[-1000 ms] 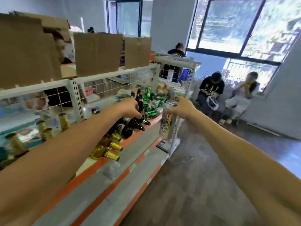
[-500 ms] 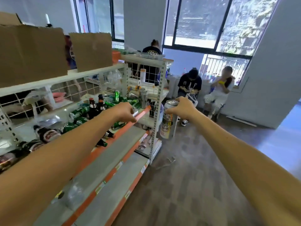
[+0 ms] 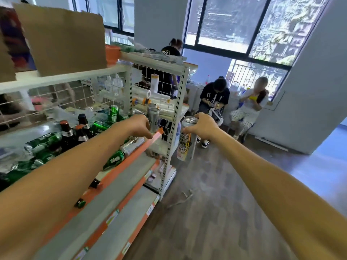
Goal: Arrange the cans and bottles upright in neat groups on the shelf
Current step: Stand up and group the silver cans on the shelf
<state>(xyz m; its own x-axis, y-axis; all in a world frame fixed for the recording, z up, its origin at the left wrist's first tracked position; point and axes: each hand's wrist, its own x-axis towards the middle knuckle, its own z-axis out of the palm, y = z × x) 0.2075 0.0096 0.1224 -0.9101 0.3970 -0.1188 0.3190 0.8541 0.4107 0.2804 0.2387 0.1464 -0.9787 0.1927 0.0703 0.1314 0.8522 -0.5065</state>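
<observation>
Head cam: my right hand [image 3: 203, 126] grips a tall can [image 3: 185, 141] by its top, off the end of the shelf [image 3: 142, 147], left hand [image 3: 139, 126] curled beside a grey can [image 3: 153, 117], can't tell if it's gripping.

Glossy metal can [image 3: 185, 141], matt brown cardboard sheet [image 3: 62, 38]

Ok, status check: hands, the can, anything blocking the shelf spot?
Right hand grips tall yellow-print can, upright, beyond the shelf end. Left hand at grey can on shelf, grip unclear. Green cans lying toppled across shelf.
</observation>
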